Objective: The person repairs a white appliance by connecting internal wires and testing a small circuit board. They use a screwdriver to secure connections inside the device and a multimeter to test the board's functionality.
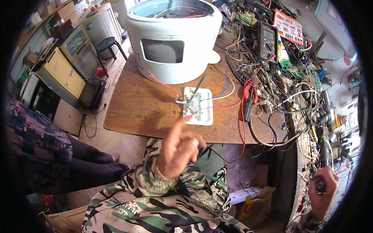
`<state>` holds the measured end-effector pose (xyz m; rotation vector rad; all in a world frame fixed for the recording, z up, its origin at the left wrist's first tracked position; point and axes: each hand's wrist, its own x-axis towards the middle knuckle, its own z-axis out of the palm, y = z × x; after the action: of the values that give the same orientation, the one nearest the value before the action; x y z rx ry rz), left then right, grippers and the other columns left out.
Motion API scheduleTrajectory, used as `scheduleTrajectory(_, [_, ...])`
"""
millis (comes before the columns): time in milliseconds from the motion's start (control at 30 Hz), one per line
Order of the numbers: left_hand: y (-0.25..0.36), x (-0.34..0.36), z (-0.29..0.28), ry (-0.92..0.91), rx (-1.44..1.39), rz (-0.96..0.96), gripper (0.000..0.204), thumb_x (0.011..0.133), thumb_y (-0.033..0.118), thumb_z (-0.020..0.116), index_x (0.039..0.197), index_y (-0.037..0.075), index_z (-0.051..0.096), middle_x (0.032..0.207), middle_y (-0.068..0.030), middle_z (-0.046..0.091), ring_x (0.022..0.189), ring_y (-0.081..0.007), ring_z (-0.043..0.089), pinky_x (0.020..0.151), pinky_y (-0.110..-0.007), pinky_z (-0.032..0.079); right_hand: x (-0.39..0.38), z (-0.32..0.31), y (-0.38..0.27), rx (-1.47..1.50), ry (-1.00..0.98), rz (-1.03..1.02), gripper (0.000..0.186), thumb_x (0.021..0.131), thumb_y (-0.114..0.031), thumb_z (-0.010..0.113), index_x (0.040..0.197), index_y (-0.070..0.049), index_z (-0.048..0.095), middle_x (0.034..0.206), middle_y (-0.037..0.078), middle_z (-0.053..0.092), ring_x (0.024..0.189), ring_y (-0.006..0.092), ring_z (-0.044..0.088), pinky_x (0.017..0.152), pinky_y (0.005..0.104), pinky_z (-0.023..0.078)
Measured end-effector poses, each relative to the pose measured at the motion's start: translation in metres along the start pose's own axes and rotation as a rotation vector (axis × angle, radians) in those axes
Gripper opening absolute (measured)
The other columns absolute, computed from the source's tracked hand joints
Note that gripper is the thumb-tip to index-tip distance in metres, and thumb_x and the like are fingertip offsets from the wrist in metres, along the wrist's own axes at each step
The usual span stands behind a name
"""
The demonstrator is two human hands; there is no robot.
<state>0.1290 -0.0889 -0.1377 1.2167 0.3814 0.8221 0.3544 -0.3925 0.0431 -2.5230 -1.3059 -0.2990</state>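
A white plastic panel (208, 116) lies on the wooden table, with a grey wired assembly (193, 104) on top. Red, blue and white wires run out from it. My left hand (180, 149), slightly blurred, is just below the panel: its index finger stretches up to the panel's lower edge while the other fingers curl loosely. A red lead (229, 161) ends beside that hand; whether the fingers touch it, I cannot tell. At the lower right, my right hand (326, 190) wraps round a dark tool handle (319, 185), seen end-on, its kind unclear.
A white appliance drum housing (171, 42) stands at the back of the wooden table (128, 112). A multimeter (268, 40), red-handled pliers (250, 93) and a heap of tangled wires (283, 89) fill the right side. A person (42, 155) stands at left. A stool (110, 43) is farther back.
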Motion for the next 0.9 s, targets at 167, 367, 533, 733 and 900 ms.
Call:
scheduleTrajectory(167, [-0.015,-0.048,-0.008,-0.205,-0.175,-0.089,0.046,0.101,0.006,0.066,0.144,-0.002,0.05,0.11,-0.0113,0.069,0.087,-0.0121,0.067,0.08,-0.026,0.057,0.067,0.073,-0.106,0.662,-0.379,-0.471,0.029,0.071,0.004,0.073,0.099,0.002,0.068,0.092,0.017,0.069,0.085,0.0261,0.07,0.079,0.0338,0.056])
scheduleTrajectory(367, [-0.012,-0.059,-0.029,-0.065,-0.117,0.056,0.022,0.094,-0.002,0.074,0.114,-0.007,0.067,0.11,-0.0142,0.072,0.092,-0.0149,0.073,0.078,-0.026,0.06,0.054,0.182,-0.166,1.171,-0.447,-0.362,0.027,0.077,0.001,0.083,0.102,0.002,0.073,0.09,0.013,0.073,0.079,0.0236,0.071,0.071,0.0339,0.055])
scheduleTrajectory(533, [-0.01,-0.056,-0.055,0.008,-0.167,-0.055,0.023,0.094,-0.002,0.073,0.116,-0.008,0.067,0.107,-0.0139,0.074,0.092,-0.0164,0.073,0.082,-0.029,0.063,0.048,0.223,-0.187,1.285,-0.377,-0.237,0.02,0.081,-0.004,0.086,0.096,0.002,0.075,0.089,0.011,0.072,0.079,0.0186,0.068,0.069,0.0319,0.053])
scheduleTrajectory(733, [-0.027,-0.051,-0.068,0.057,-0.369,-0.019,0.024,0.095,-0.004,0.07,0.119,-0.008,0.065,0.112,-0.0154,0.071,0.096,-0.0219,0.075,0.084,-0.032,0.063,0.047,0.237,-0.191,2.132,0.046,0.116,0.023,0.106,-0.028,0.06,0.1,-0.007,0.054,0.086,0.007,0.057,0.053,0.0116,0.05,0.044,0.0271,0.041])
scheduleTrajectory(900, [-0.035,-0.05,-0.064,0.01,-0.439,-0.012,0.021,0.095,-0.003,0.069,0.116,-0.007,0.066,0.114,-0.0178,0.07,0.094,-0.0227,0.074,0.083,-0.032,0.062,0.069,0.218,-0.184,2.42,0.127,0.225,0.034,0.109,-0.045,0.051,0.097,-0.013,0.049,0.089,0.001,0.05,0.059,0.0079,0.043,0.051,0.0246,0.037])
